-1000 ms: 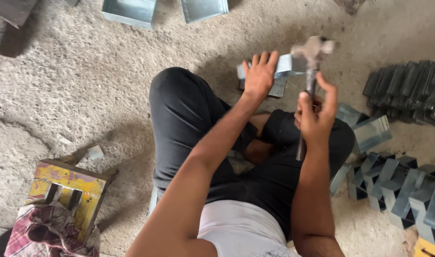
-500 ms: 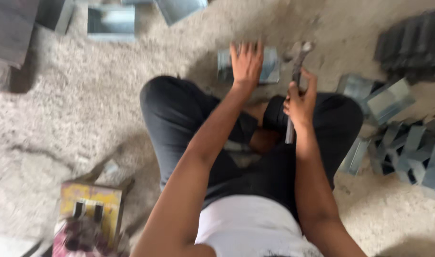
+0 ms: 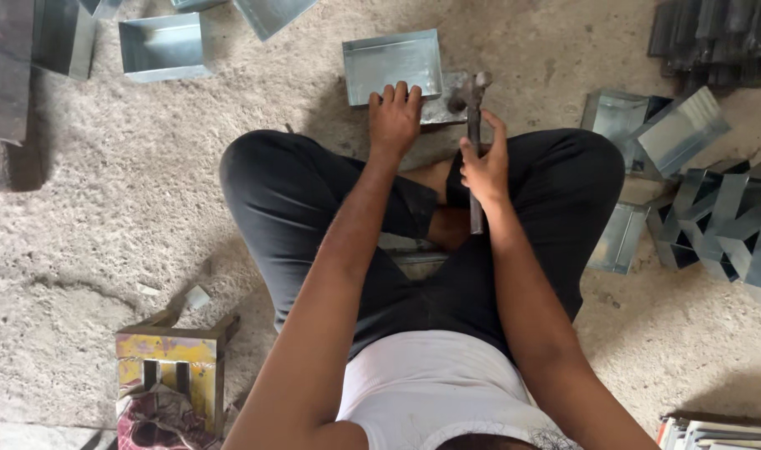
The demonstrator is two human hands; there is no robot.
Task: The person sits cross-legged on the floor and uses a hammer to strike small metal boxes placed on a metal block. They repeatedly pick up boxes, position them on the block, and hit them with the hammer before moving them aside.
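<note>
We sit cross-legged on the rough concrete floor [image 3: 105,208], which carries every item in view. Largest first: a dark slab [image 3: 5,71] lies at the floor's upper left edge. A stack of dark metal parts [image 3: 714,37] occupies the upper right corner, and a cluster of folded sheet-metal pieces [image 3: 730,225] runs along the right edge, just beside our right knee. Open metal boxes [image 3: 162,46] lie along the top edge at the left. A yellow wooden stool [image 3: 172,367] stands near the lower left corner, with a cloth bundled at its base.

The metal tray [image 3: 393,62] lies at the top centre of the floor, directly ahead of our knees, open side up. A small flat metal block [image 3: 443,100] sits against the tray's near right corner.

Our left hand [image 3: 395,117] rests palm down with fingers spread on the near rim of the tray, pressing on it rather than clamping it. Our right hand [image 3: 483,167] is closed firmly around the handle of the hammer [image 3: 474,125]. The hammer stands nearly upright in the picture, its head over the block, just beside the tray's corner. We cannot tell whether the head touches the block. The two hands are apart, near each other.
</note>
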